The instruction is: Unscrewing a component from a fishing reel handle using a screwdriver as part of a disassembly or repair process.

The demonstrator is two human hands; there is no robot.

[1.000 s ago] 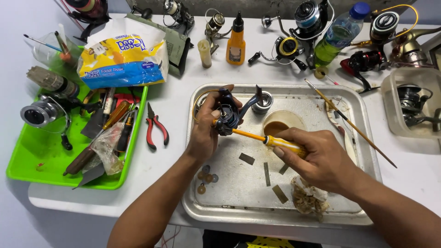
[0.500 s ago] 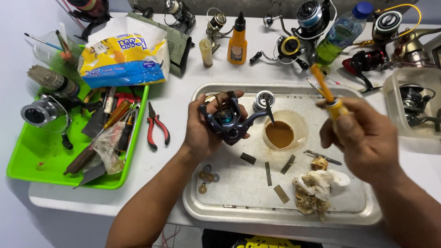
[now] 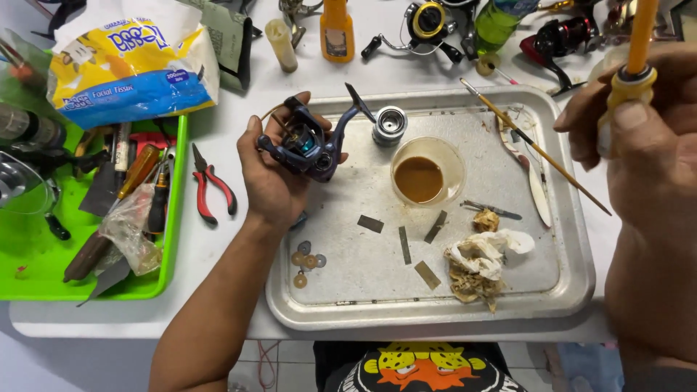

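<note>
since half a second ago the right hand (image 3: 646,145) is lifting the yellow screwdriver (image 3: 630,65) higher, away from the metal tray (image 3: 573,290). left hand (image 3: 279,170) is cradling the dark fishing reel (image 3: 308,141) over the tray's corner, probably so loose parts are landing inside. both fists are clamped tight on them.

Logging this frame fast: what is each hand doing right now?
Left hand: closed around the dark fishing reel body.
Right hand: closed on the yellow-handled tool, raised beside the metal tray.
</note>
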